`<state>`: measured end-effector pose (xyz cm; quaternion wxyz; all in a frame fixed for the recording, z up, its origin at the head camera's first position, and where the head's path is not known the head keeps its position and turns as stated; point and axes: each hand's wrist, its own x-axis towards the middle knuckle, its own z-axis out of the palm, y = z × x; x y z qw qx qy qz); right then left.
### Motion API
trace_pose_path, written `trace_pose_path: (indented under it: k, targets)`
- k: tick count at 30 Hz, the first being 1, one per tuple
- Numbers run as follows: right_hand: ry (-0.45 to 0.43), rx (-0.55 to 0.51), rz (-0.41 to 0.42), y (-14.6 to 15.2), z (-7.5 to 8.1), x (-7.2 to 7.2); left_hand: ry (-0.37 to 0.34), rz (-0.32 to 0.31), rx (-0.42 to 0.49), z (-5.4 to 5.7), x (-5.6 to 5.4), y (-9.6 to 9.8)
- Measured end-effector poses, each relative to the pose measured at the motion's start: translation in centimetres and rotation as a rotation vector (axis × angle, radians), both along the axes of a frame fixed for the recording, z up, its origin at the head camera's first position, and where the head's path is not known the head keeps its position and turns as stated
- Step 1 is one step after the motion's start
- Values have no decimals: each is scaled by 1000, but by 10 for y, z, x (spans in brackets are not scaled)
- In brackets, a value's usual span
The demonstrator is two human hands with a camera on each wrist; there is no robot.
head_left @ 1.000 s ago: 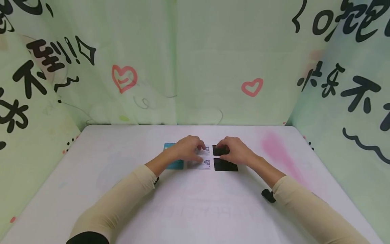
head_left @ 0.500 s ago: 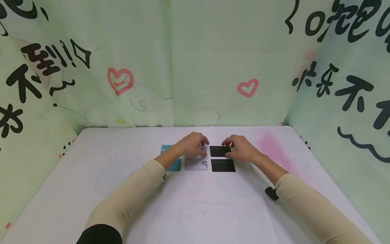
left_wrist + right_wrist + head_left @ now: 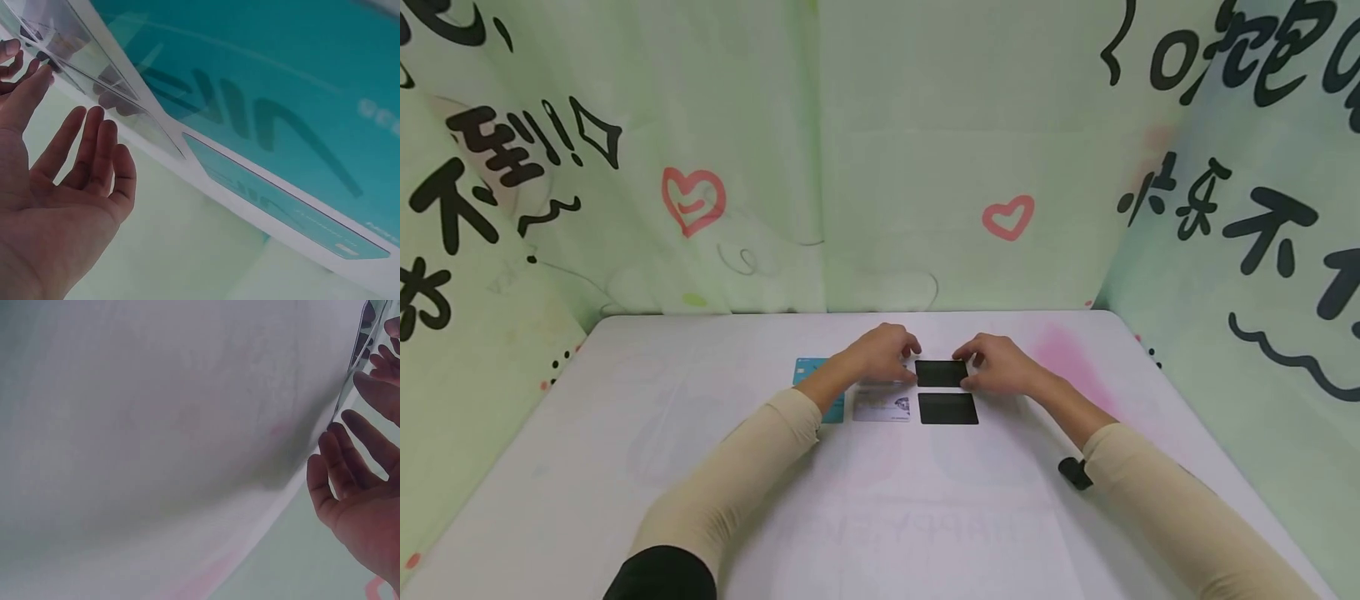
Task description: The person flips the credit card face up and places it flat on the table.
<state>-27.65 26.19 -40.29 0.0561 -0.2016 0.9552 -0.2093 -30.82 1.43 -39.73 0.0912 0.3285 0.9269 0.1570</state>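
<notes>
Over white table [image 3: 850,517], apparently at squaring-up step, with left hand [image 3: 882,353] and right hand [image 3: 1000,365] at opposite sides of far black card [image 3: 942,373], near black card [image 3: 948,408] just in front of it. With fingers loosely curved, clasping nothing. Probably calls next for nudging far black card straight.

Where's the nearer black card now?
Head view, right of centre: nearer black card lies right of the nearer white card, just below the farther black card in frame.

The white table [image 3: 820,508] bears blue cards [image 3: 810,367], pale cards [image 3: 880,407], black cards [image 3: 948,409]
</notes>
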Motion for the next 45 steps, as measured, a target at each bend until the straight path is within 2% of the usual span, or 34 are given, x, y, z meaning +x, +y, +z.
trace_pose_path:
  k: [12, 23, 32, 37, 45]
  targets:
    - [6, -16, 22, 5, -4, 2, 30, -29, -63, 1, 1, 9]
    - [1, -11, 17, 6, -5, 2, 8, -4, -54, 0, 0, 13]
    - [-4, -15, 14, 7, -4, 2, -48, 28, -67, 1, -2, 14]
    - [-25, -16, 11, 7, -3, 1, -49, 31, -72, 2, -1, 15]
    - [-14, -40, 28, 8, -2, 1, -46, 39, -55, 3, 0, 16]
